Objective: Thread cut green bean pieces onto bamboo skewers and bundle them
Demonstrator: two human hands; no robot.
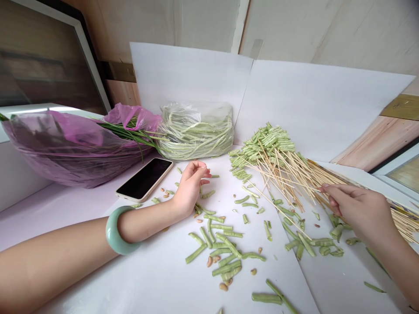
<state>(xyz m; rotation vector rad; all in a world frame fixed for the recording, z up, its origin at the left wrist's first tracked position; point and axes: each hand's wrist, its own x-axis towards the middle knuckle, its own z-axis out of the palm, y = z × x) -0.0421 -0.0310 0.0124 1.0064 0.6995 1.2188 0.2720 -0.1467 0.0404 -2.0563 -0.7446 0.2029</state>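
My right hand (363,211) pinches the end of a thin bamboo skewer (307,186) between thumb and forefinger. The skewer points left over a spread of other bamboo skewers (281,174). Many of these carry rows of cut green bean pieces (273,139), heaped at the back. My left hand (191,187) is above the table with its fingers loosely curled and slightly apart; I see nothing in them. A short bean piece (214,176) lies just beyond its fingertips. Loose cut green beans (225,250) and small tan seeds (223,287) are scattered below and between my hands.
A phone (144,179) lies left of my left hand. Behind it are a purple plastic bag (75,148) with long green stalks and a clear bag (196,135) of long beans. White boards (321,104) stand along the back. More bare skewers (402,222) lie at the right.
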